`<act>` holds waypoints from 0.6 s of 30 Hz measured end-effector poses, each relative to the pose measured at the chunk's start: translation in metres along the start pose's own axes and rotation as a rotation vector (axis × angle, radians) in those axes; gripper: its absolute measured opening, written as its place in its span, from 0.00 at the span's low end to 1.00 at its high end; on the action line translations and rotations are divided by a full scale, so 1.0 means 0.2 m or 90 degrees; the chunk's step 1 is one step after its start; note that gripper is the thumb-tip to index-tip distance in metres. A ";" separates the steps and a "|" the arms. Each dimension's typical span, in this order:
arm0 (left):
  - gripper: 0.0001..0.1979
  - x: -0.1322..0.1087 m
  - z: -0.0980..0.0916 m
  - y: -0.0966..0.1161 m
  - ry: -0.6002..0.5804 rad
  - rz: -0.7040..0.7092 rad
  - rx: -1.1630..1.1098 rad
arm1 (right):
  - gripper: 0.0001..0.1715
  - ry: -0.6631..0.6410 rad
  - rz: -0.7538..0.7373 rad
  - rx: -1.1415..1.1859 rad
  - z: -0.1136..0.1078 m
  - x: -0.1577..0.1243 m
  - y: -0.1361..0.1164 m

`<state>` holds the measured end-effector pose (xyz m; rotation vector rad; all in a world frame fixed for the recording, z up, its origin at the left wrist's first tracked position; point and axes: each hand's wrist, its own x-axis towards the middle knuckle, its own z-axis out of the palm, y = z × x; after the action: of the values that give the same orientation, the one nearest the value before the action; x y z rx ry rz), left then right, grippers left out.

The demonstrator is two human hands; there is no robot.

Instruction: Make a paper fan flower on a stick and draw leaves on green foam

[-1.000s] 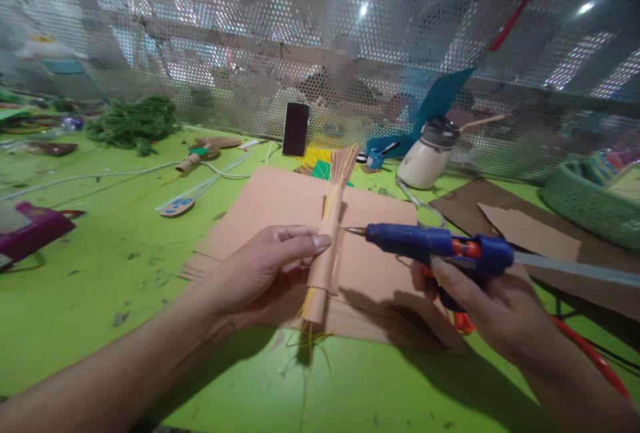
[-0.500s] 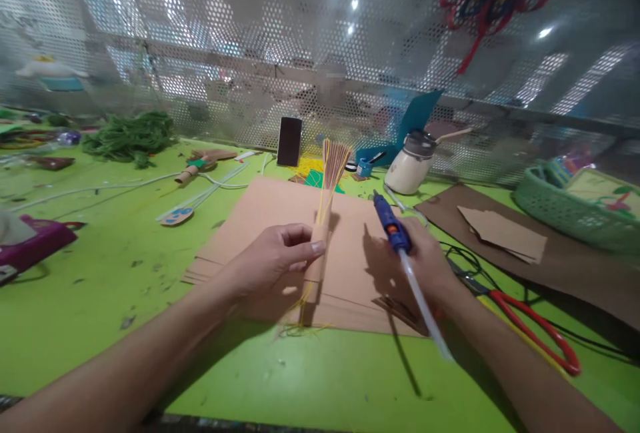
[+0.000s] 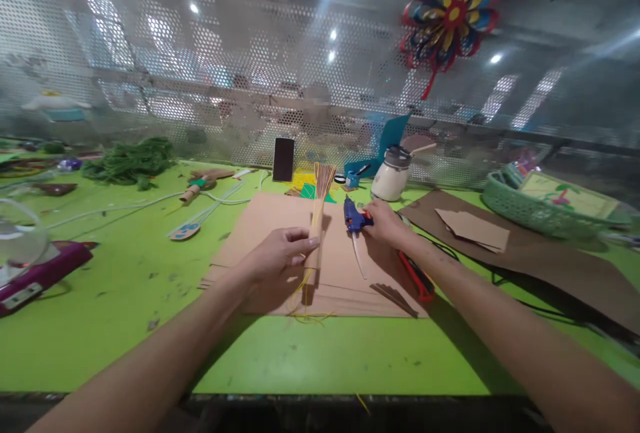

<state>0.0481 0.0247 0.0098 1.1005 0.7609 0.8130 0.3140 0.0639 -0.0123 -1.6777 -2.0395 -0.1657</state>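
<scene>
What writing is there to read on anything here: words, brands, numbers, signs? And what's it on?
None that I can read.
Blue glue gun: any markings are too small and blurred.
Purple power strip: likewise.
Small blue pot: likewise.
Phone: dark screen, no text visible.

A dark phone (image 3: 283, 159) stands upright left of a whitish jar (image 3: 389, 183), a green basket (image 3: 537, 211) farther right.
</scene>
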 end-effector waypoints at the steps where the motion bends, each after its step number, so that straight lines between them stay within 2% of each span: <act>1: 0.11 0.00 0.00 0.00 0.007 0.009 -0.008 | 0.15 0.016 -0.007 0.007 -0.02 -0.03 -0.03; 5: 0.10 0.03 0.00 -0.06 0.047 0.042 -0.044 | 0.03 0.069 -0.061 0.070 -0.11 -0.22 -0.26; 9: 0.12 0.06 -0.01 -0.11 0.104 0.051 -0.049 | 0.05 0.078 -0.118 0.124 -0.12 -0.38 -0.50; 15: 0.08 0.06 0.02 -0.15 0.173 0.022 -0.005 | 0.04 0.075 -0.109 0.065 -0.04 -0.35 -0.65; 18: 0.11 0.06 0.04 -0.13 0.205 0.007 0.027 | 0.04 0.072 -0.088 0.000 -0.03 -0.32 -0.70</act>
<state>0.0656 0.0253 -0.0145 1.0238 1.0449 1.0008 0.1905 -0.0280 -0.0055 -1.4915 -2.0691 -0.3001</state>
